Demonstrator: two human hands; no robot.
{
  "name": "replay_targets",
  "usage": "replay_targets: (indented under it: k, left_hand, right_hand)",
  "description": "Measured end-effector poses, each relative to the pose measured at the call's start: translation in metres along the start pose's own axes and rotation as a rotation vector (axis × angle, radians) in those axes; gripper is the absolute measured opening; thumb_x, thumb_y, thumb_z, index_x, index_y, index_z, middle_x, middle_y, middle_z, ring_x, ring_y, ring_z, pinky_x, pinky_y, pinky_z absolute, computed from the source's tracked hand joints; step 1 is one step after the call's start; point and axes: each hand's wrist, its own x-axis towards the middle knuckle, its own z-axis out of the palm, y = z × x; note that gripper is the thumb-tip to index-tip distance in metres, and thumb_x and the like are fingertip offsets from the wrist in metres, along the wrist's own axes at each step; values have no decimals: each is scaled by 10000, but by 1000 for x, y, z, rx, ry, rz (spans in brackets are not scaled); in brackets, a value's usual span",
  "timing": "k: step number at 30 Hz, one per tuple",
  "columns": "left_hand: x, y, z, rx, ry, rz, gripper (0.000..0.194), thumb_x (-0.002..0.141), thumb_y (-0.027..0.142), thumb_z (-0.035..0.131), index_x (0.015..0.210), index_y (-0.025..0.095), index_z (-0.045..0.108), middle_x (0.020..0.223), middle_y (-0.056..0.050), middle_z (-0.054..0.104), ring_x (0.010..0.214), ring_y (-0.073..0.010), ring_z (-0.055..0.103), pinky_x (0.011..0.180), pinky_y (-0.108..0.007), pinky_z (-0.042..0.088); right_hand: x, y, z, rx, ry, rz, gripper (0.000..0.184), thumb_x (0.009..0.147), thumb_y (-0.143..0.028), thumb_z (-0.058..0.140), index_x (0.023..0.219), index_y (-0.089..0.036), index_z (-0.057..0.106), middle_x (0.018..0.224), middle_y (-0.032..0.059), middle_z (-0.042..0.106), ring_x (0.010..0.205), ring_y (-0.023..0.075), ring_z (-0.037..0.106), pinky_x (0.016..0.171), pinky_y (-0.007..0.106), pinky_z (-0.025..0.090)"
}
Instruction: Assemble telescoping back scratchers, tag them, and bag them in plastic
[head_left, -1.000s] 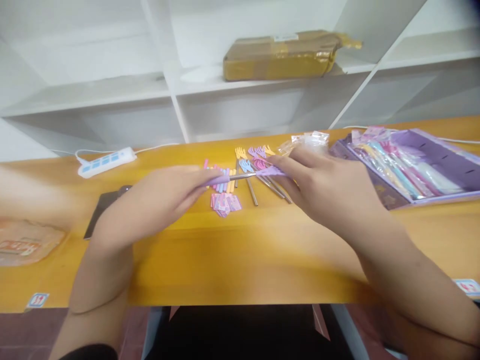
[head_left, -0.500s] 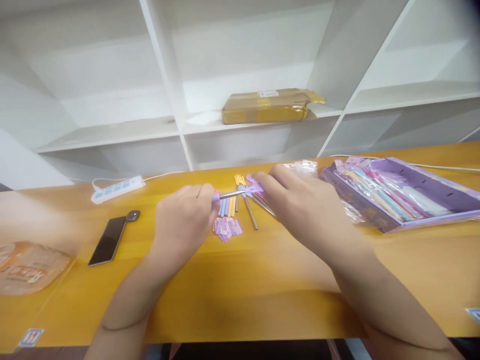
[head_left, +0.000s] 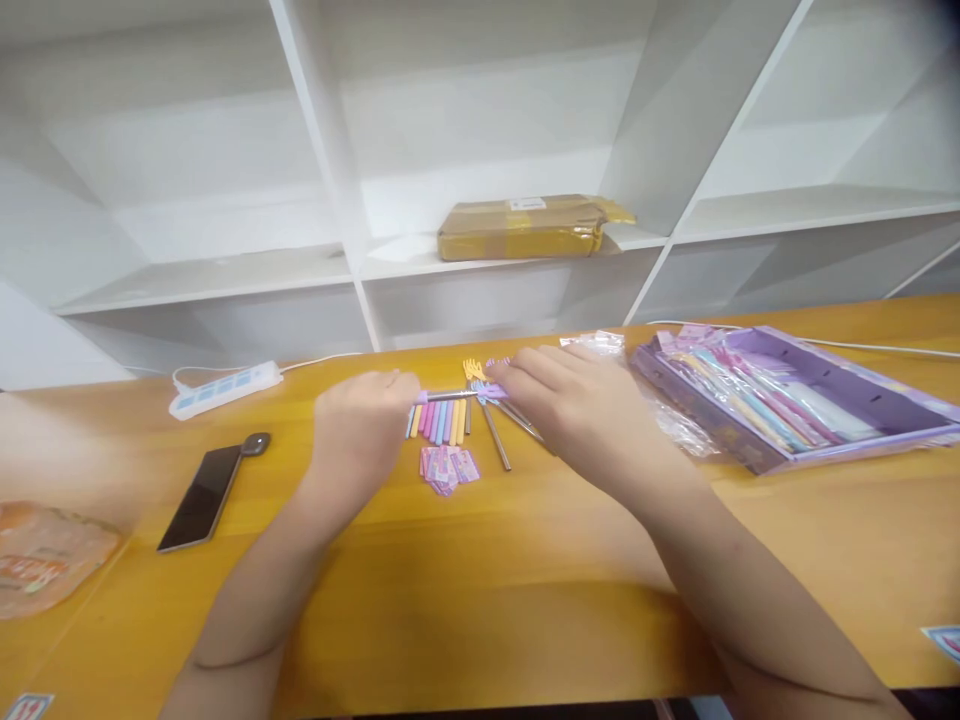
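Observation:
Between my two hands a back scratcher with a metal rod is held level above the table. My left hand is closed around its purple handle end, most of which is hidden in the fist. On the other end, my right hand grips the purple scratcher head, partly covered by the fingers. Just beyond lie a row of pink, blue, purple and yellow handles, several loose metal rods and yellow hand-shaped heads. A small pile of pink printed cards is nearer to me.
To the right stands a purple box with plastic-wrapped items, beside clear wrappers. On the left are a power strip, a phone, a dark mouse-like object and an orange plastic bag. A taped carton sits on the shelf.
The view has shifted slightly, so the table things sit lower and further left. Both hands keep their hold on the back scratcher, and more of the handle row shows beside my left hand.

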Motion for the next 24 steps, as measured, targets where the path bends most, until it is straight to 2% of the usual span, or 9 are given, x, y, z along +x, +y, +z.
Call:
replay_targets:
  k: [4, 8, 11, 13, 15, 17, 19, 22, 24]
  left_hand:
    - [11, -11, 9, -38, -61, -50, 268, 847, 52, 558, 625, 195, 516, 588, -25, 488, 549, -162, 318, 586, -343, 142]
    - [21, -25, 15, -25, -93, -108, 296, 935, 150, 546, 645, 206, 576, 637, -48, 563, 593, -192, 423, 607, -345, 177]
    - [29, -44, 17, -6, -50, -159, 282, 916, 152, 534, 650, 217, 599, 671, -63, 586, 677, -226, 506, 630, -355, 203]
    - [33, -67, 17, 3, -12, -219, 255, 879, 146, 543, 636, 218, 570, 672, -60, 552, 706, -231, 498, 646, -360, 203]
    - [34, -98, 15, 10, 39, -290, 239, 861, 162, 550, 631, 217, 514, 674, -43, 482, 717, -221, 430, 660, -359, 195]
    - [30, -132, 11, -31, 72, -304, 255, 865, 192, 557, 634, 217, 453, 687, -22, 400, 731, -204, 347, 679, -348, 204]
    - [25, -161, 7, -56, 141, -374, 330, 874, 240, 561, 610, 218, 365, 667, -15, 290, 736, -200, 275, 688, -347, 182]
    - [18, -181, 2, -82, 204, -388, 389, 875, 276, 577, 594, 215, 315, 656, -21, 252, 747, -202, 255, 699, -343, 166]
    - [17, -181, -1, -74, 229, -377, 397, 873, 270, 586, 596, 213, 308, 655, -20, 248, 746, -200, 256, 700, -341, 165]
  right_hand:
    - [0, 16, 6, -71, 38, -3, 272, 1091, -57, 469, 1132, -169, 714, 921, 52, 683, 825, 161, 504, 775, 323, 297]
    - [2, 40, 21, -76, 36, 47, 332, 1109, -85, 422, 1165, -200, 728, 921, 51, 699, 829, 158, 525, 775, 328, 280]
    - [-5, 70, 32, -71, 13, 131, 337, 1133, -187, 415, 1176, -236, 746, 925, 56, 707, 822, 167, 516, 795, 335, 283]
    - [-17, 99, 36, -79, 23, 213, 337, 1141, -270, 427, 1169, -250, 763, 929, 71, 713, 835, 176, 509, 820, 345, 294]
    - [-35, 136, 36, -122, 32, 330, 341, 1132, -356, 463, 1136, -253, 788, 922, 94, 716, 849, 182, 508, 826, 358, 289]
    - [-54, 176, 33, -179, -5, 509, 319, 1092, -365, 522, 1128, -240, 813, 962, 129, 729, 877, 187, 524, 826, 374, 279]
    - [-69, 212, 28, -272, -7, 783, 262, 1015, -287, 588, 1036, -202, 835, 908, 158, 708, 858, 199, 521, 823, 402, 267]
    - [-78, 243, 21, -371, -29, 1102, 278, 972, -185, 585, 982, -151, 861, 849, 178, 673, 866, 215, 544, 822, 435, 262]
    - [-78, 247, 17, -409, 18, 1153, 309, 987, -173, 568, 1009, -124, 872, 877, 196, 680, 908, 229, 573, 835, 445, 282]
